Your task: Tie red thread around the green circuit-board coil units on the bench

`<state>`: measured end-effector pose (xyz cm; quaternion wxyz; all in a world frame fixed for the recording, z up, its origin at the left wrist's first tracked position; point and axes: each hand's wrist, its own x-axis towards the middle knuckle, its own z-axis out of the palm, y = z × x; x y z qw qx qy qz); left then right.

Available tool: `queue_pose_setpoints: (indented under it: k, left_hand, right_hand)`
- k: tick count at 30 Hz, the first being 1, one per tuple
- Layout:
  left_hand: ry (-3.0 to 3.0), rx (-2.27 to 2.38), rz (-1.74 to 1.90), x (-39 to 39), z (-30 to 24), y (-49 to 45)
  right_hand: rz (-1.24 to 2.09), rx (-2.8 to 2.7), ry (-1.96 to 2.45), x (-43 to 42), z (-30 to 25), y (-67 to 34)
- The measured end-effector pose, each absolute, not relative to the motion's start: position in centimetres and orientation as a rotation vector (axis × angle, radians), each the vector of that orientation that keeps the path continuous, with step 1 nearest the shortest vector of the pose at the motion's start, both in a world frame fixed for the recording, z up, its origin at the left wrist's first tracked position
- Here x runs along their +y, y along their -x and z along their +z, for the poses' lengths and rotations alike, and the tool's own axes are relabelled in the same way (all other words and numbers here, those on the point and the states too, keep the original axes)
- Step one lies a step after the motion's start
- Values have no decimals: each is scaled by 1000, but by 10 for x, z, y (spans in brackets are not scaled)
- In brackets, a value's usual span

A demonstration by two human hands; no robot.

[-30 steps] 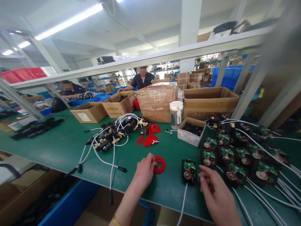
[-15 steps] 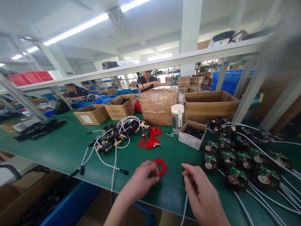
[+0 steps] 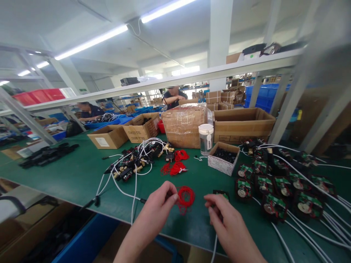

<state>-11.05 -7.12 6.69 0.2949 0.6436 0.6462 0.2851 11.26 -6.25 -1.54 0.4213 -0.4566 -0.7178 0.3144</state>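
Note:
A loose coil of thin red wire (image 3: 186, 196) lies on the green bench. At its left edge are the fingertips of my left hand (image 3: 161, 202), pinched together; whatever lies between them is too small to see. To the right, my right hand (image 3: 226, 221) hovers low with fingers curled and thumb close to the index finger, its grip hidden. Just behind those fingers sits a black-edged module with a green circuit board (image 3: 221, 193), partly covered by the hand. A white cable (image 3: 215, 243) runs toward the bench's front edge below it.
Several similar circuit-board modules (image 3: 274, 204) with white cables crowd the right side. A small box of black parts (image 3: 223, 157) and a lidded cup (image 3: 205, 140) stand behind. More red wire bundles (image 3: 178, 168) and a tangle of brass-fitted parts (image 3: 134, 160) lie left. Co-workers sit beyond.
My left hand has shifted left and slightly up at the coil, where loose strands now show below. My right hand has moved a little left and down, uncovering more of the module.

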Motion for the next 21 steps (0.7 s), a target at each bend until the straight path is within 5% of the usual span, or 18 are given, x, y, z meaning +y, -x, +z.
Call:
queue_pose_setpoints:
  k: [7, 21]
  left_hand:
    - [-1758, 1737, 713, -60, 58, 110]
    - [-1756, 1718, 987, -47, 102, 117]
  right_hand:
    - [1255, -1685, 1070, -46, -52, -52]
    - [1114, -1770, 1206, -33, -57, -30]
